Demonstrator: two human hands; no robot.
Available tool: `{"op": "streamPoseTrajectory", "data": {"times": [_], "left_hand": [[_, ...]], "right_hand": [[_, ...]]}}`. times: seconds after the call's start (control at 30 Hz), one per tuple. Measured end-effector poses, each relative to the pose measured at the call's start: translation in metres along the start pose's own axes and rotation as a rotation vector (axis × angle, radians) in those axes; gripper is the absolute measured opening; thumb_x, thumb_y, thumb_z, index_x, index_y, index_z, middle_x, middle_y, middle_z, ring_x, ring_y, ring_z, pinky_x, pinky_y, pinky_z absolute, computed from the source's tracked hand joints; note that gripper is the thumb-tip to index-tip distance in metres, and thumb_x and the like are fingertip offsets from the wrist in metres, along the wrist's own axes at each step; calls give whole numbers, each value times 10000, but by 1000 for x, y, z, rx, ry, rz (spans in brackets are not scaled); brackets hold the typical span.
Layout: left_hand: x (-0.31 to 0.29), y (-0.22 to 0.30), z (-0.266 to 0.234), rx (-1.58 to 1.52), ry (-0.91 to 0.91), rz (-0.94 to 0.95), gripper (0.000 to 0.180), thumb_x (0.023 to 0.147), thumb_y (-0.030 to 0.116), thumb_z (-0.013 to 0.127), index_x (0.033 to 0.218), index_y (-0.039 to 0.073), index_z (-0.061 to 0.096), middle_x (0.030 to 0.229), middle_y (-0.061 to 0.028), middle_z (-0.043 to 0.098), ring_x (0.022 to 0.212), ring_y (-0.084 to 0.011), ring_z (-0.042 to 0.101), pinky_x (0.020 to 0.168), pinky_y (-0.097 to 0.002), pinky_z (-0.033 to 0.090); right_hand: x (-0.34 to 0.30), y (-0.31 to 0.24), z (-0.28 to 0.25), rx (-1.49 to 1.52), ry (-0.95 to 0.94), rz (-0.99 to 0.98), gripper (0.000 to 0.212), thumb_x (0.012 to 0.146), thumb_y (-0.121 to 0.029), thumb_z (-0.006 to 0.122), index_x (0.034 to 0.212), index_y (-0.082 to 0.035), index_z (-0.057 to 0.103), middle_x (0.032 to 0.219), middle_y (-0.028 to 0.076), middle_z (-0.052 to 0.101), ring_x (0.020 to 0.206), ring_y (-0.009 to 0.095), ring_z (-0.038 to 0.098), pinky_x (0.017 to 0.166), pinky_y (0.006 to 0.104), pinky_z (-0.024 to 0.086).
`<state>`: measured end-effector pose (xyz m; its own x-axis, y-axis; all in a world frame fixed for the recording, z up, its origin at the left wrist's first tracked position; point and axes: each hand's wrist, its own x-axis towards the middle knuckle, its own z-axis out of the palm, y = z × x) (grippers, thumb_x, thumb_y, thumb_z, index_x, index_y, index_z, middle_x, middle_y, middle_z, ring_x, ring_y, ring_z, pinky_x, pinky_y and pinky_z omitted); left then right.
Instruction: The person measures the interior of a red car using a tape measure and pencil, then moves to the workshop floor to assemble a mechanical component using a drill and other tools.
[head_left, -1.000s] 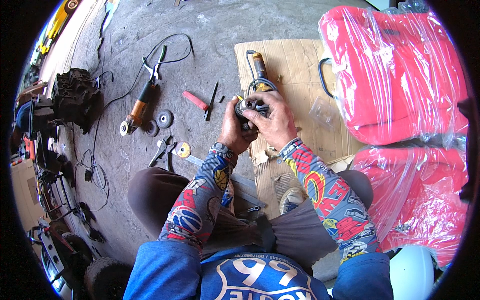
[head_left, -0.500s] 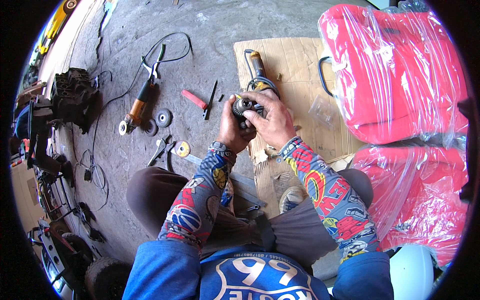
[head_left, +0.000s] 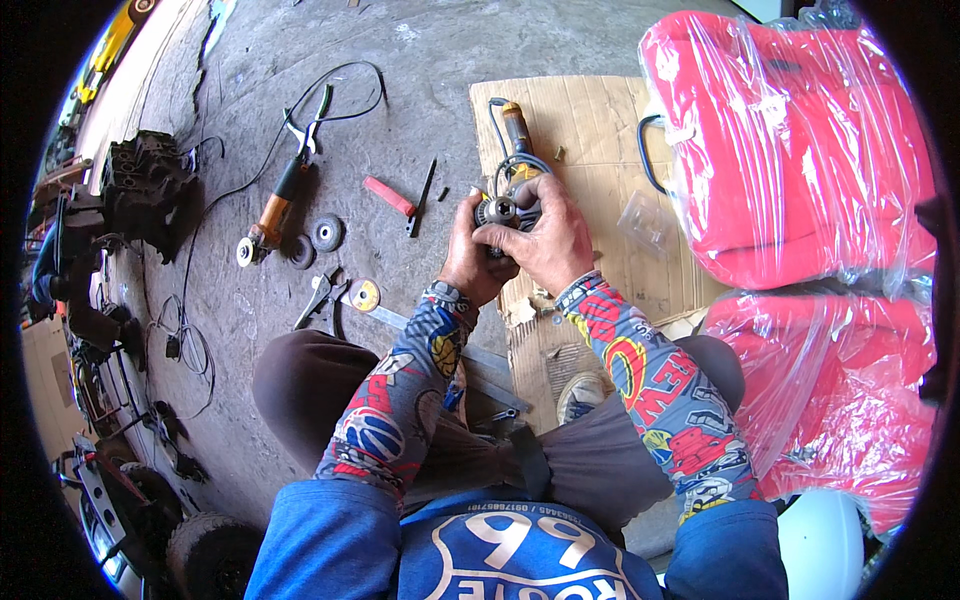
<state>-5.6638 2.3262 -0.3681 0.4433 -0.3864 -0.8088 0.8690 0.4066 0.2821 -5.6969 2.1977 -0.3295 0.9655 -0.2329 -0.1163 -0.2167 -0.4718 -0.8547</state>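
Observation:
A dark metal drill chuck [head_left: 497,211] with a toothed ring is cupped between my two hands, its round face turned up. Fingers of my left hand [head_left: 466,258] wrap around it from the left and below. My right hand [head_left: 557,238] grips it from the right, the thumb laid across its near edge. Just beyond my fingers lies a yellow and black power drill [head_left: 516,128] with its cord looped over it. Whether the chuck is joined to the drill is hidden by my hands.
Cardboard [head_left: 600,120] lies beneath the drill. On the concrete at left are an angle grinder [head_left: 275,215], pliers [head_left: 312,125], a grinding wheel [head_left: 327,234], a locking clamp [head_left: 325,300] and a red-handled tool [head_left: 388,196]. Plastic-wrapped red seats [head_left: 780,150] stand at right.
The chuck has tipped so its round face shows more fully. My right thumb has shifted left and down along it.

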Motion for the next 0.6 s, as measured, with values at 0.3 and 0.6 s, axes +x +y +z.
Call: {"op": "streamPoseTrajectory", "data": {"times": [0.3,0.6], "left_hand": [[3,5,-13,16,-144,-22,599,923,749,446,910,189,659,715,21,596,553,-142,483,485,-298,352],[3,8,-13,-4,-34,-15,608,915,753,452,853,174,627,622,39,516,446,-126,384,429,-268,254]], "right_hand": [[4,1,5,-102,-28,-44,665,692,-458,906,1120,-10,664,1158,193,646,1067,367,642,908,451,529],[7,-1,7,41,-16,-173,545,691,-390,920,988,-12,664,1091,189,644,1027,380,643,879,452,527]]}}
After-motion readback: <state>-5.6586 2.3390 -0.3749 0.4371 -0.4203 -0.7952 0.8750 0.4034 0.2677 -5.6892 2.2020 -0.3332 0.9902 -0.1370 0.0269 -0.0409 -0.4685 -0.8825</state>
